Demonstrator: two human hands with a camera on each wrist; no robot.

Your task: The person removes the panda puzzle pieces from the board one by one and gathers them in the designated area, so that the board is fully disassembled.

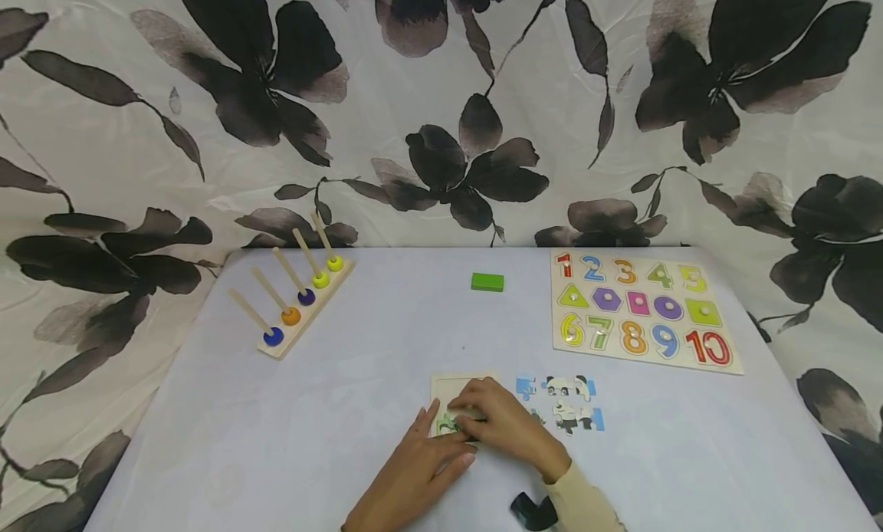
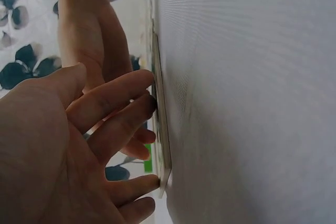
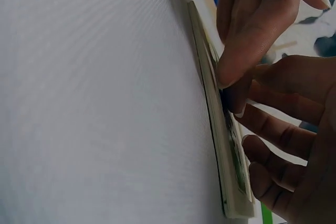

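Note:
A shallow wooden puzzle tray [image 1: 444, 385] lies on the white table in front of me, with green-printed puzzle pieces [image 1: 447, 425] at its lower left. My left hand [image 1: 424, 467] rests at the tray's near left corner, fingers fairly straight and touching its edge. Over the tray, my right hand [image 1: 507, 421] bends its thumb and fingers down around a puzzle piece, mostly hidden beneath them. Both hands' fingertips meet close together in the right wrist view, by the tray's side [image 3: 212, 108]. Loose panda puzzle pieces [image 1: 566, 415] lie just right of the tray.
A wooden peg stand [image 1: 303, 329] with coloured beads is at the back left. The green block [image 1: 487, 282] lies at the back middle. A number and shape board [image 1: 635, 306] occupies the back right. One black object [image 1: 533, 510] sits near my right sleeve.

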